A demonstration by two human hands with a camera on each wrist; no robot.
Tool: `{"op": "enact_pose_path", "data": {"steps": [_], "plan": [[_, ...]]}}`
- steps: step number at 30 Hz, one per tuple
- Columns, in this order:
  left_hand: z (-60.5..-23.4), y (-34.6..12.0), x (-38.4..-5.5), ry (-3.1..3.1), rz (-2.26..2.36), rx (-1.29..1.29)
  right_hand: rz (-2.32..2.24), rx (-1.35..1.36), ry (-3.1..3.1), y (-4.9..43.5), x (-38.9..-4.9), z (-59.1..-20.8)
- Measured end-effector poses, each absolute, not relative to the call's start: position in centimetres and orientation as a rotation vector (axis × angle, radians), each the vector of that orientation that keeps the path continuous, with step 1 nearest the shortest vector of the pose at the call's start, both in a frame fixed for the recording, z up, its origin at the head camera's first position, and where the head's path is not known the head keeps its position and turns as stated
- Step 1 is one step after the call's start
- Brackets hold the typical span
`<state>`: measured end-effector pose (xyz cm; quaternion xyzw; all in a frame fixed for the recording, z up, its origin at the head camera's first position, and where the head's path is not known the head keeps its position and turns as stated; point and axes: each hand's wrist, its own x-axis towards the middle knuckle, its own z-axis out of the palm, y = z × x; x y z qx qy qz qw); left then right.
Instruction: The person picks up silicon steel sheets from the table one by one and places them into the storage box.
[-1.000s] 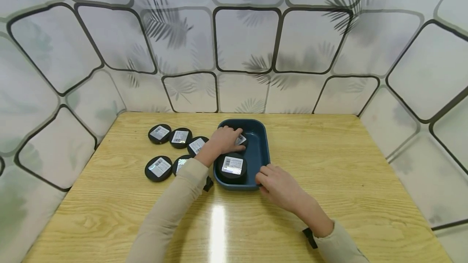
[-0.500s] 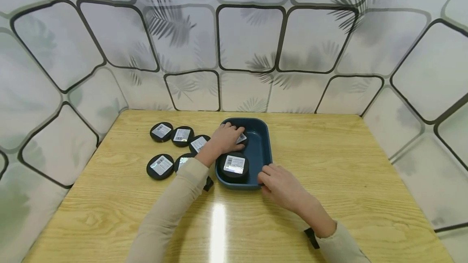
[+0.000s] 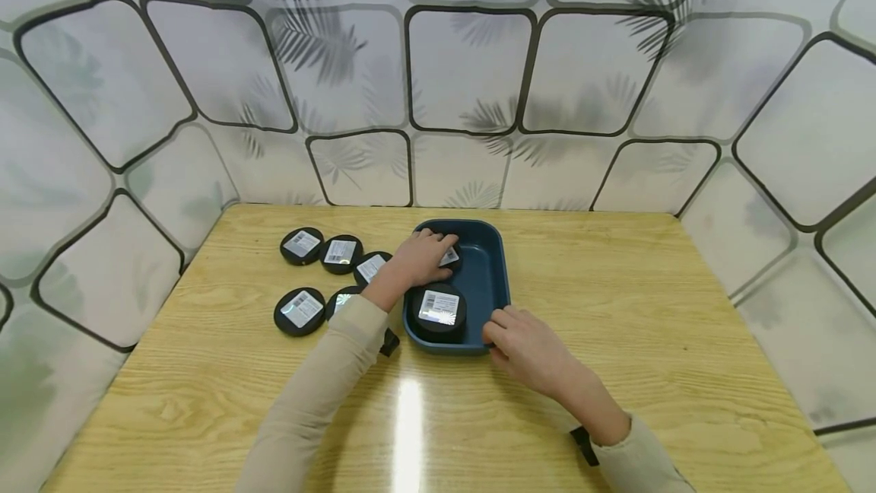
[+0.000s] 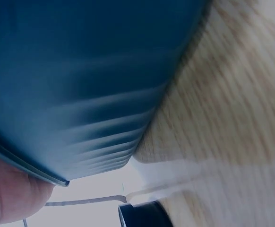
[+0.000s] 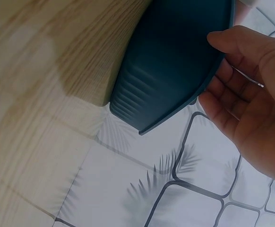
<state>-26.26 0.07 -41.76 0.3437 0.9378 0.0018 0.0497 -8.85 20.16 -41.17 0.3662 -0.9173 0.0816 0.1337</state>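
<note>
In the head view a dark blue plastic bin (image 3: 487, 280) stands on the wooden table. My left hand (image 3: 419, 256) reaches into its far left part and grips a round black container (image 3: 451, 258) with a white label, mostly hidden under the fingers. Another round black container (image 3: 439, 312), barcode label up, sits in the near left part of the bin. My right hand (image 3: 525, 345) pinches the bin's near right rim; the right wrist view shows the thumb outside the wall and fingers (image 5: 218, 101) curled over the rim (image 5: 207, 84).
Several similar black containers lie left of the bin in two rows, among them a far left one (image 3: 302, 246) and a near left one (image 3: 299, 312). My left forearm partly covers the near row. A patterned curtain (image 3: 465, 74) surrounds the table (image 3: 616, 280).
The head view has shifted slightly. Both hands, the bin and the containers otherwise stay where they were.
</note>
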Motion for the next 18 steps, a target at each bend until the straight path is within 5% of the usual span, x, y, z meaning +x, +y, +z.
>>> {"op": "enact_pose_path", "data": {"steps": [18], "plan": [[-40.9, -1.2, -26.6, 2.912, 0.263, 1.101, 0.24, 1.053, -2.671, 20.1, -8.8, -41.2]]}}
